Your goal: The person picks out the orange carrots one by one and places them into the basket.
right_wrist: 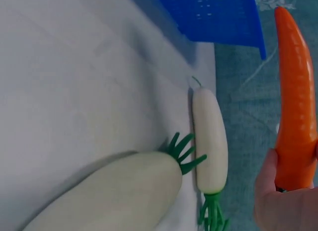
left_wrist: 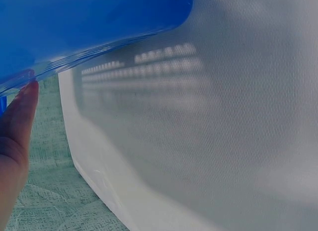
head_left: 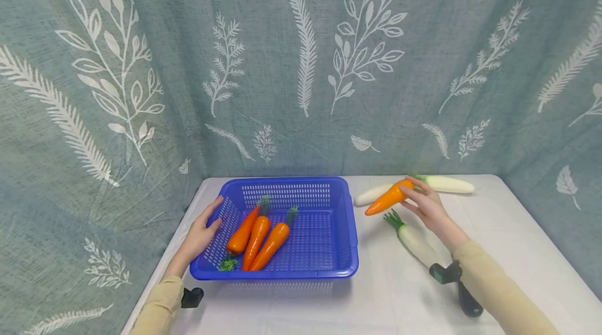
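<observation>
My right hand (head_left: 428, 207) holds an orange carrot (head_left: 388, 199) by its thick end, above the table to the right of the blue basket (head_left: 355, 241). In the right wrist view the thumb and fingers pinch the carrot (right_wrist: 296, 102) at its base, its tapered end pointing away. My left hand (head_left: 199, 235) rests at the basket's left side with straight, spread fingers; the left wrist view shows a fingertip touching the rim. Inside the basket, toward its left, three carrots (head_left: 257, 241) with green tops lie side by side.
A white radish (head_left: 418, 245) with green leaves lies under my right forearm. Farther back lie two more white radishes, the left one (head_left: 371, 195) near the basket and the right one (head_left: 449, 184) behind my hand. A patterned curtain (head_left: 301, 131) hangs around the white table (head_left: 390, 293).
</observation>
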Action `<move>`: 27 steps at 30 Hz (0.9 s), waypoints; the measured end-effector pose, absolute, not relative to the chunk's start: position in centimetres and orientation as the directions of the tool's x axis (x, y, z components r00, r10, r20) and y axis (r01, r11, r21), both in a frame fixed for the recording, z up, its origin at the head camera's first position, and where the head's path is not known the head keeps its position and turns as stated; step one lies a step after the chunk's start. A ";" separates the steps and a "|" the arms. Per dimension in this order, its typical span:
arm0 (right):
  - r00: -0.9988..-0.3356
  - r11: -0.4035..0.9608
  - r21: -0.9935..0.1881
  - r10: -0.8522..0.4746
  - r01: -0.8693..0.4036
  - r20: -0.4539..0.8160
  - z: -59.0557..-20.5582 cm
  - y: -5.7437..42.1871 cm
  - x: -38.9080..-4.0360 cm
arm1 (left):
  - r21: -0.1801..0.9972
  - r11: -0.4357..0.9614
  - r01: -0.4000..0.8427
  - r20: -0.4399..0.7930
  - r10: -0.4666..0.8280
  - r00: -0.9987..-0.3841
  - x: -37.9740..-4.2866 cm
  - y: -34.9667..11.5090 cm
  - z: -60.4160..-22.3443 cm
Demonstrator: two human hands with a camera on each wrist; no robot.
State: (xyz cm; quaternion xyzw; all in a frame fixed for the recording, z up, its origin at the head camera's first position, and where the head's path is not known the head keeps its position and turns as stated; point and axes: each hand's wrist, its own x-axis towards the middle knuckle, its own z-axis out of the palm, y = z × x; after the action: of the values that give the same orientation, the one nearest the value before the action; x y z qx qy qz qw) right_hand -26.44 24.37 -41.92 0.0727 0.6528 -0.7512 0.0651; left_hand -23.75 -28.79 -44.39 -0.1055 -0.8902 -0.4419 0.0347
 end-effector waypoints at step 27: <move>-0.979 -0.121 -0.973 -0.076 0.196 -0.188 -40.4 18.1 -25.7 | 0.783 0.589 0.199 0.130 0.158 -0.979 -23.8 -28.8 -43.6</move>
State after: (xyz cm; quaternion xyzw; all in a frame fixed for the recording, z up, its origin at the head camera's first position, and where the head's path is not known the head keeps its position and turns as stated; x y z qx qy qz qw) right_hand -25.74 18.10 -40.43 0.0456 0.6565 -0.7474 0.0911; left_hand -23.84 -28.75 -43.57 -0.1002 -0.8910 -0.4421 0.0234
